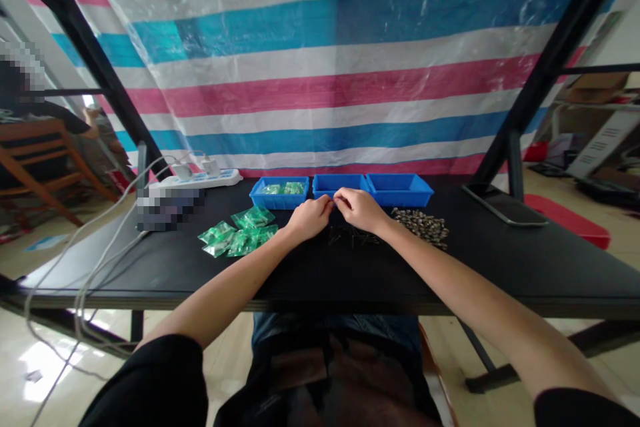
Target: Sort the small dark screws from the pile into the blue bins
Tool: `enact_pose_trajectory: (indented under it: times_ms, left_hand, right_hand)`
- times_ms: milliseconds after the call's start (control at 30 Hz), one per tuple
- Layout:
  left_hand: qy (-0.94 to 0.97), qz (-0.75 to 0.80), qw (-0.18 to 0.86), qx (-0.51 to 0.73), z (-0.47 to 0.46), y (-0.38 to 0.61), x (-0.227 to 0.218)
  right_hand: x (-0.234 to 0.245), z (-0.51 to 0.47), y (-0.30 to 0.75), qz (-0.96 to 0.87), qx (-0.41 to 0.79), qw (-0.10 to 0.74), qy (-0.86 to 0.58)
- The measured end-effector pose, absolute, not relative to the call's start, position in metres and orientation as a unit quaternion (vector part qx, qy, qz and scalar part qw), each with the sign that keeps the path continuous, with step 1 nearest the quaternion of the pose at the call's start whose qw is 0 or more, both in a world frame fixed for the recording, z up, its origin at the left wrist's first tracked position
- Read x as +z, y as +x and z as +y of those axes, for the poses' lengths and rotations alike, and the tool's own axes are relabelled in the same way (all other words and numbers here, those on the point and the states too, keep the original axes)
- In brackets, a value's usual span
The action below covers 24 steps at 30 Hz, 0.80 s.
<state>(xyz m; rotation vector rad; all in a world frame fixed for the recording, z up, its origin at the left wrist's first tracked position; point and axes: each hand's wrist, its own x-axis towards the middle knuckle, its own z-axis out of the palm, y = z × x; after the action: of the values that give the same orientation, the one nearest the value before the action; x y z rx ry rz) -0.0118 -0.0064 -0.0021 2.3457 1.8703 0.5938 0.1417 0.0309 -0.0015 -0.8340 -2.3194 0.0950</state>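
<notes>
On the black table (150,267), a white power strip (200,180) and a heap of green packets (239,233) are lying at the left. The left hand (310,217) is being held with fingers curled shut, its tips meeting those of the right hand (361,209), likewise pinched; anything gripped is too small to be told. Dark small parts (350,237) are lying scattered just nearside of both hands, before the middle blue tray (345,183). Silver parts (423,225) are being kept piled just right of them.

Small dark screws (350,236) lie loosely scattered and flat; a heap of shiny silver metal pieces (423,225) sits at their 3 o'clock.
</notes>
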Motion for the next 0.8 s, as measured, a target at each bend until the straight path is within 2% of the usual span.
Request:
enact_pose_trajectory:
  times_ms: [133, 800]
  left_hand:
    - [0.769, 0.607, 0.042, 0.199, -0.0055, -0.0104, -0.0029]
    - [0.77, 0.605, 0.021, 0.199, -0.0045, -0.011, -0.0037]
  right_hand:
    - [-0.0042, 0.0321, 0.1461, -0.879, 0.048, 0.351, -0.32]
    - [-0.0056, 0.0318, 0.1434, -0.878, 0.021, 0.334, -0.342]
